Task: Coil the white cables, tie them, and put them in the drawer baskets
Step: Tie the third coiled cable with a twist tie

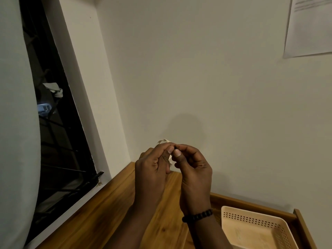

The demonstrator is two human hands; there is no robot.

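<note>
Both hands are raised together above the wooden top (100, 218), in front of the wall. My left hand (152, 169) holds a small bundle of white cable (163, 141); only a loop of it shows above the fingers, the rest is hidden. My right hand (193, 168), with a black bead bracelet on the wrist, pinches a small dark piece between thumb and forefinger, right against the left fingertips. A cream perforated basket (255, 229) sits in the open wooden drawer (298, 221) at the lower right, below my right wrist.
A dark window with bars (57, 137) runs along the left, partly covered by a pale curtain (16, 141). A sheet of paper (309, 27) hangs on the wall at the upper right.
</note>
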